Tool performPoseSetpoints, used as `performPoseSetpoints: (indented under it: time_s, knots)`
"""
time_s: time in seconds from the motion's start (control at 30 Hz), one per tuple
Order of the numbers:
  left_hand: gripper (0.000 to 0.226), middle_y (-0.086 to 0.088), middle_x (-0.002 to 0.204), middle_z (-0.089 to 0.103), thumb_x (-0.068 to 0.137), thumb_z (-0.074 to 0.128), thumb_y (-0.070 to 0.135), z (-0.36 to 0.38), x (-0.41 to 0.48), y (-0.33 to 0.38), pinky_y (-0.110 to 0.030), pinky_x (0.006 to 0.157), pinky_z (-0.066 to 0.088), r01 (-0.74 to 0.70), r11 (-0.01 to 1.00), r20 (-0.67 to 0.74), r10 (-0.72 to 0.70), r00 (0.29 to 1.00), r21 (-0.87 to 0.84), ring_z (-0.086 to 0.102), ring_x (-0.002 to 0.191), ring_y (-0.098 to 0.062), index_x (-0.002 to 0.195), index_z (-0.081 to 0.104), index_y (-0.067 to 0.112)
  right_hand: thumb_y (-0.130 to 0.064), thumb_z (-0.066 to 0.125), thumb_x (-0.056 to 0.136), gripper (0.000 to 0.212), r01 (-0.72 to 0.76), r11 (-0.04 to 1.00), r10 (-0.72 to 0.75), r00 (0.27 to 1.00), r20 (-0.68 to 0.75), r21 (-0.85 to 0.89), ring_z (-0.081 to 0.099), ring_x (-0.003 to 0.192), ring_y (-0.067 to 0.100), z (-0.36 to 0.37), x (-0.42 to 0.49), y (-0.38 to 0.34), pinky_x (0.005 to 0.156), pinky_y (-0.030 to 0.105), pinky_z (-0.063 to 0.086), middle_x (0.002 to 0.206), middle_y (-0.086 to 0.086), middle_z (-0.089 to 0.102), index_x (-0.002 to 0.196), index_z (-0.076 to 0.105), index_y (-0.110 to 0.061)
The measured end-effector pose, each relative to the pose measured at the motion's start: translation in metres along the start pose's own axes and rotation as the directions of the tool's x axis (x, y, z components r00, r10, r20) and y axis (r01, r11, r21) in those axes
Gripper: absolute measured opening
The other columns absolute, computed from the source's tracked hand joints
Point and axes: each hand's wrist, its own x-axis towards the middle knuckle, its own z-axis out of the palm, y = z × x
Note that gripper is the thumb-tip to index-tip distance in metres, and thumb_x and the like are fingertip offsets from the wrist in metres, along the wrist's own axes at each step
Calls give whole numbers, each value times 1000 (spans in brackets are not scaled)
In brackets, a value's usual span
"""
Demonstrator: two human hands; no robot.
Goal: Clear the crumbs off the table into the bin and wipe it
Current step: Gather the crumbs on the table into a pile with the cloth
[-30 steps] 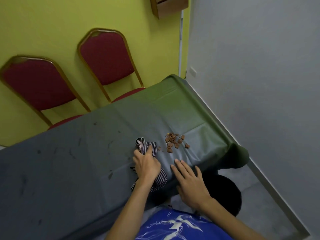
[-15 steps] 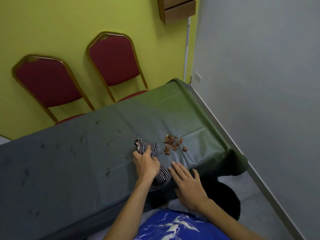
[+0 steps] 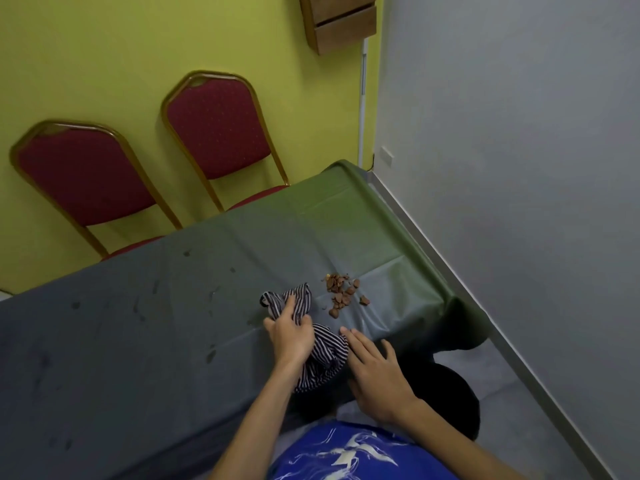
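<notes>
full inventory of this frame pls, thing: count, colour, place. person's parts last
crumbs: one scattered pile, brown, on the table right of the cloth
cloth: 1, dark and white stripes, at the table's near edge, hanging over it
table: 1, grey-green cover with dark spots
chairs: 2, red with gold frames, against the yellow wall
wooden box: 1, brown, on the wall, top
bin: 1, black, on the floor below the table's near edge
left hand: grip on the cloth
right hand: open, flat at the table edge beside the cloth
shirt: blue with white print, bottom

Left hand (image 3: 289,336) clutches striped cloth (image 3: 311,337) beside crumbs (image 3: 341,294).
</notes>
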Motion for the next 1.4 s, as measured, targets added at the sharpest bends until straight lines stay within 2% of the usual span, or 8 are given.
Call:
performPoseSetpoints:
  time_s: [0.17,0.33,0.43,0.53,0.97,1.03,1.17,1.4]
  knots:
    - [54,-12,157,25,93,60,20,12,0,8,-37,116,34,-59,996,125,67,990,-67,42,138,-31,142,48,38,-38,74,70,81,4,1000,-4,1000,21,3,38,142,22,-3,1,-3,96,57,47,150,1,45,144,45,-25]
    - [51,-2,116,68,94,58,1,-9,16,12,-30,77,59,134,868,278,5,960,-478,70,96,-19,140,53,21,-40,74,67,82,-22,1000,22,1000,-1,-2,39,140,20,-3,0,-5,97,56,49,151,1,44,143,48,-21]
    - [50,-5,106,72,93,55,-4,-29,26,12,-30,73,58,177,813,319,11,948,-555,71,93,-23,138,54,17,-40,78,63,90,-43,999,43,999,1,-12,45,138,18,-5,0,-7,95,57,48,154,0,42,145,46,-20]
    - [52,-11,116,70,93,52,-7,-45,38,11,-35,82,57,185,804,316,4,949,-566,69,99,-27,139,55,16,-37,77,63,91,-59,998,59,998,-2,-20,43,139,17,-5,0,-8,97,59,45,156,-1,39,146,44,-21]
    - [47,-14,127,63,87,52,8,-74,79,6,-34,83,55,347,632,522,108,846,-693,66,98,-24,134,56,11,-34,79,62,90,-145,989,145,989,11,-29,44,139,18,-5,1,-22,100,59,43,155,0,41,145,47,-20]
    - [48,-14,126,65,86,65,16,-73,83,7,-33,83,56,307,677,482,81,873,-669,66,98,-24,133,58,9,-34,81,60,90,-158,987,158,987,8,-33,46,138,19,-6,2,-25,99,59,45,153,0,43,143,50,-20]
    - [37,-6,108,71,79,79,11,-69,90,15,-24,78,55,-30,919,221,126,967,-393,68,88,-15,115,70,15,-33,84,56,94,-194,980,193,981,-9,-41,46,138,20,-5,3,-31,99,61,44,152,2,44,143,50,-18]
    - [29,1,115,69,79,79,22,-56,127,37,-41,100,51,-302,949,163,314,935,-94,65,107,-19,103,69,35,-38,88,48,105,-250,967,250,968,-8,-57,46,137,23,-6,5,-42,97,61,44,151,4,45,143,49,-16]
